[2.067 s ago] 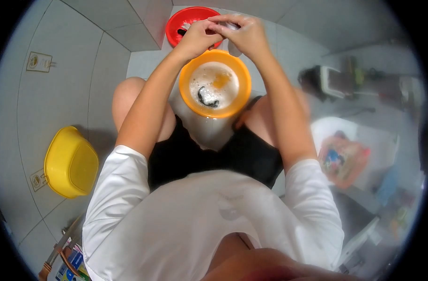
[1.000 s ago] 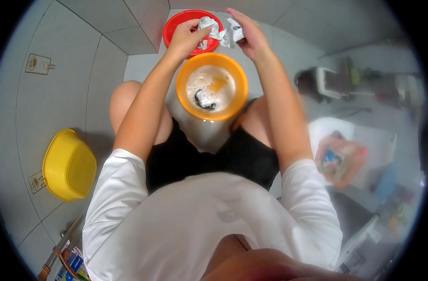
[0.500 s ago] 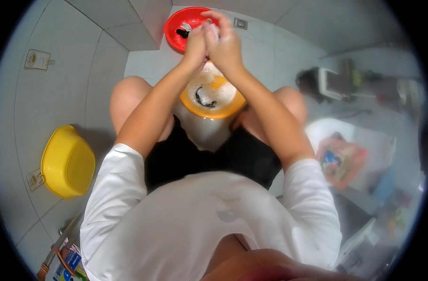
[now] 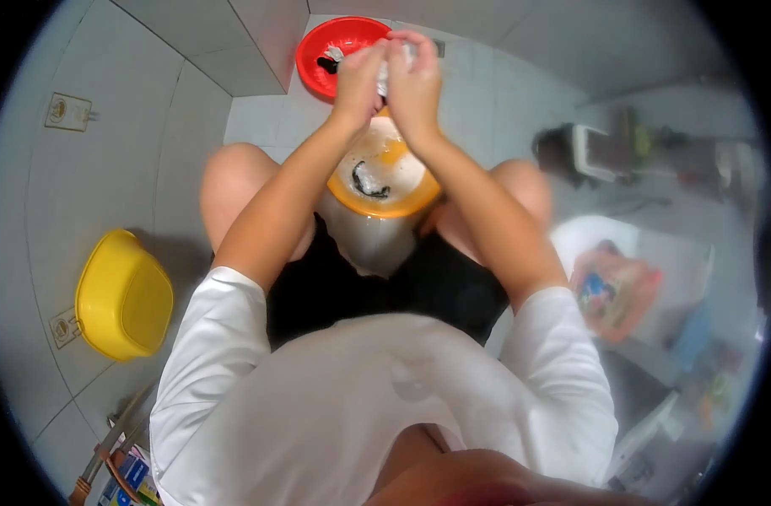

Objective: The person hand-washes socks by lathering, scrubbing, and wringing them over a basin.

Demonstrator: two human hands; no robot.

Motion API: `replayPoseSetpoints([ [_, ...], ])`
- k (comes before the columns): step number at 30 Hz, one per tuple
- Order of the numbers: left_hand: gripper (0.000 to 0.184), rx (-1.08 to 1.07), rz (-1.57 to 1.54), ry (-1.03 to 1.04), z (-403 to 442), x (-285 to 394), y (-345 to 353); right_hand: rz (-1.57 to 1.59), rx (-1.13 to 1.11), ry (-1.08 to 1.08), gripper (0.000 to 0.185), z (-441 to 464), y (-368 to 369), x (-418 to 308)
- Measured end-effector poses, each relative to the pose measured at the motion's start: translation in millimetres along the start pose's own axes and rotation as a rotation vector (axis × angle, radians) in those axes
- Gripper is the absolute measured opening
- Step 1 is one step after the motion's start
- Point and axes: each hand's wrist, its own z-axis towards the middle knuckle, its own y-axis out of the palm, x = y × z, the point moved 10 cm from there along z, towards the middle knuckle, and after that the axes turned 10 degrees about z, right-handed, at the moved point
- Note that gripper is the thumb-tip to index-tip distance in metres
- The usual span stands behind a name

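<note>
My left hand (image 4: 359, 83) and my right hand (image 4: 414, 84) are pressed together above the far rim of an orange basin (image 4: 390, 207). Both are closed on a bunched white cloth (image 4: 383, 78), of which only small parts show between the fingers. Foamy water (image 4: 402, 179) fills the basin, and a dark strip of something (image 4: 358, 179) floats in it, partly under foam. Just beyond my left hand is a red basin (image 4: 312, 78) holding a small white piece of cloth (image 4: 333, 54) and a black item (image 4: 326, 64).
A yellow tub (image 4: 124, 295) hangs on the tiled wall at the left. At the right are a white container (image 4: 596, 226) and a pinkish bag (image 4: 617, 291) with mixed things. A metal floor drain (image 4: 439, 48) lies partly behind my right hand.
My hands, apart with the white cloth stretched between them about a second ago, have come together around it. Since half a second ago they have shifted only slightly, and more white cloth shows.
</note>
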Motion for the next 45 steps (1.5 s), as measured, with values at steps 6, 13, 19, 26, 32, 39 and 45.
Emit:
replayPoseSetpoints([
  [6,0.028,-0.014,-0.04,0.06,-11,-1,13,0.192,-0.037,0.088,0.013,20,-3,-9],
  [13,0.025,-0.01,-0.332,0.085,8,-14,5,0.024,-0.284,-0.178,0.016,-23,36,-34],
  [19,0.026,-0.088,-0.079,0.056,-6,15,23,0.016,0.045,0.01,0.021,21,-22,-6],
  [26,0.023,0.093,-0.222,0.04,14,-10,-10,-0.215,-0.147,-0.173,0.023,-19,16,-18],
  [32,0.02,-0.003,-0.322,-0.02,18,-35,0,-0.332,-0.031,-0.385,0.017,-28,5,-24],
  [39,0.026,-0.328,-0.281,-0.147,-2,-24,20,0.074,0.01,0.027,0.019,12,-9,-2],
  [45,0.027,-0.112,-0.441,-0.193,7,-46,8,-0.315,-0.204,-0.409,0.015,-21,25,-39],
])
